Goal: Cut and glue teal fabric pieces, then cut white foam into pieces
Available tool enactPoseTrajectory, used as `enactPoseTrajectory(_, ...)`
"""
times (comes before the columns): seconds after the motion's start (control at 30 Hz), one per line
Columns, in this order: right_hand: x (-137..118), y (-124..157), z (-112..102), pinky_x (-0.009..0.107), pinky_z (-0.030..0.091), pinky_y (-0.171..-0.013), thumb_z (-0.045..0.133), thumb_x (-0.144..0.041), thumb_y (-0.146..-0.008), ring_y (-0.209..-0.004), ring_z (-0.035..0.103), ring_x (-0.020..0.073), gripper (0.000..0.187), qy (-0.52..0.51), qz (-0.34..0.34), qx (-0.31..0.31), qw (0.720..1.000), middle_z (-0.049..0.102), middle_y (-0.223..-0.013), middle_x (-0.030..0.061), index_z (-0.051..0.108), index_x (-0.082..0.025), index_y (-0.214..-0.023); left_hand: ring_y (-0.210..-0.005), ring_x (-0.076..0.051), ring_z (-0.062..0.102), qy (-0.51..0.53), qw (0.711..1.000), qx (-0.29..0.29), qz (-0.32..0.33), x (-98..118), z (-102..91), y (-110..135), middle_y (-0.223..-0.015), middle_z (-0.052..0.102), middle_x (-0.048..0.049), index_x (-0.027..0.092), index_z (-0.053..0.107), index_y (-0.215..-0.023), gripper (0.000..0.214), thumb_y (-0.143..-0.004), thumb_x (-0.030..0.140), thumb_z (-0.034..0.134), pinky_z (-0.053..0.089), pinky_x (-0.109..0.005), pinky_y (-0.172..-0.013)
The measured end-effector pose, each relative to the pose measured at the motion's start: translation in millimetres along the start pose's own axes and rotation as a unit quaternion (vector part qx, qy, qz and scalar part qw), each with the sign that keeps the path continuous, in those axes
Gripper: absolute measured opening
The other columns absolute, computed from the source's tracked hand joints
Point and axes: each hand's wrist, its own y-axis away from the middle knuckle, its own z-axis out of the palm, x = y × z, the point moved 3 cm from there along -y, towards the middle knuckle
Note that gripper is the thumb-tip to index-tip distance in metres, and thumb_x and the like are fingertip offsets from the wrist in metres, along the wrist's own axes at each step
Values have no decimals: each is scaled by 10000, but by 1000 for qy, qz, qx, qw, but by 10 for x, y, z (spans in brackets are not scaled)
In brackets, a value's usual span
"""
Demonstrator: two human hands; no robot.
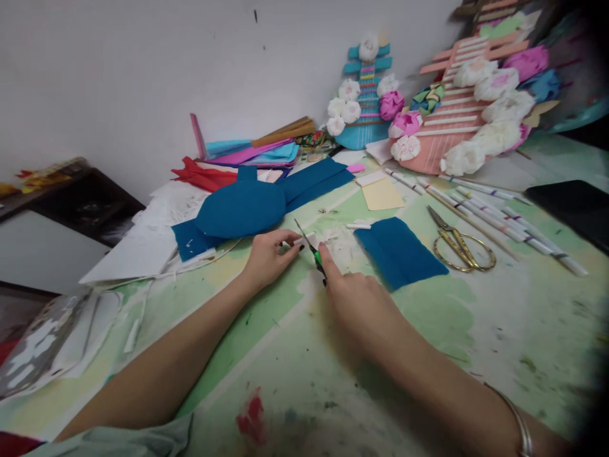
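My left hand (269, 255) is closed, pinching a small white rolled piece (301, 240) just above the table. My right hand (361, 304) grips a cutter knife (318, 256) with a green and black handle, index finger along its top. The thin blade points away and lies across or right beside the white piece; whether it touches cannot be made out. Beyond my left hand lies a dark blue oval piece (242, 208) with strips. To the right of the knife is a flat blue piece (399, 252), with a short white roll (358, 226) at its corner.
Gold-handled scissors (457, 247) lie at right, near several rolled paper sticks (511, 222) and a black phone-like slab (571, 206). Blue (364, 134) and pink (428, 149) guitar-shaped crafts with paper flowers lean on the wall. White paper (133, 254) and coloured sheets (266, 152) sit at back left.
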Motion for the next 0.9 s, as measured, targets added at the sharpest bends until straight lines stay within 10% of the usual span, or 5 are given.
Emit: enactPoseTrajectory(0.9, -13, 17, 33, 304, 344, -546, 351, -165, -935, -679, 648, 281, 687, 37, 28, 4, 999, 678, -733, 124, 34, -172, -1544, -637, -137, 621, 26, 1000, 12, -7, 20, 21, -5, -698, 702, -18, 167, 685, -786, 88, -751, 149, 606, 451, -242, -609)
